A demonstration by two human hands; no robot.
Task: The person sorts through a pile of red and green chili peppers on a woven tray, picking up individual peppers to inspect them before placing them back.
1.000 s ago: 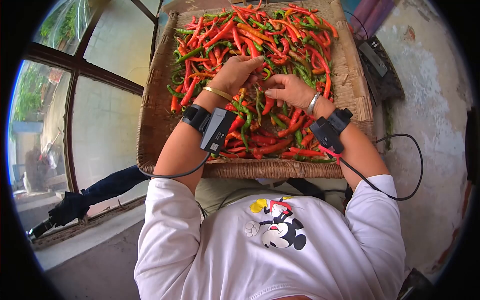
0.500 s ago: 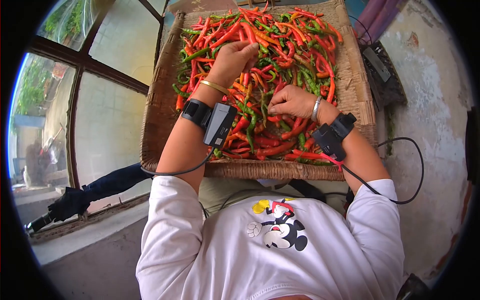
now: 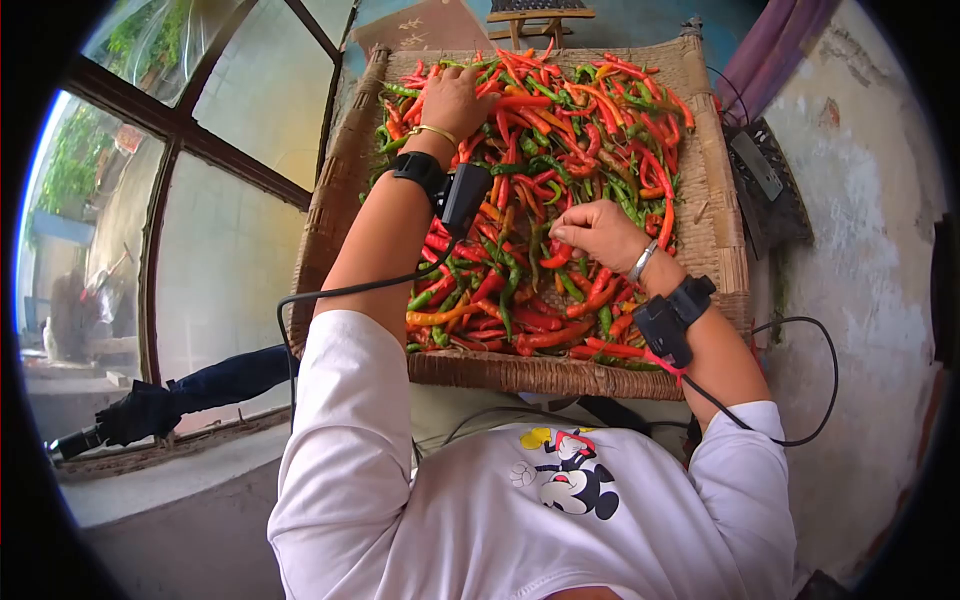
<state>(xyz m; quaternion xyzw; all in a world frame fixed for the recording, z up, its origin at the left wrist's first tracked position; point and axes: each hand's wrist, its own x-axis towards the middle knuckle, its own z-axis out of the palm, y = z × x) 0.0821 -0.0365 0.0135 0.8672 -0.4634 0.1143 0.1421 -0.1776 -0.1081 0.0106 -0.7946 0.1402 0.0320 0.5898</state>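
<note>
Red, green and orange chili peppers (image 3: 540,325) cover a wide woven tray (image 3: 712,215) in front of me. My left hand (image 3: 457,100) lies on the peppers near the tray's far left part, back of the hand up, its fingers spread and partly among them. A red pepper (image 3: 522,101) lies just right of its thumb. Over the middle right of the heap, my right hand (image 3: 598,233) is closed, thumb and fingertips pinched together. A red pepper lies right below these fingertips; whether they grip anything is too small to tell.
A window (image 3: 235,120) and a dark folded umbrella (image 3: 215,390) are on the left. Black cables (image 3: 835,370) run from the wrist devices. A dark object (image 3: 765,180) hangs by the right wall. Beyond the tray stands a small wooden stool (image 3: 540,18).
My left hand has gone from a closed shape above the peppers to lying spread on them, farther left. My right hand has shifted slightly right. The tray appears lower in view.
</note>
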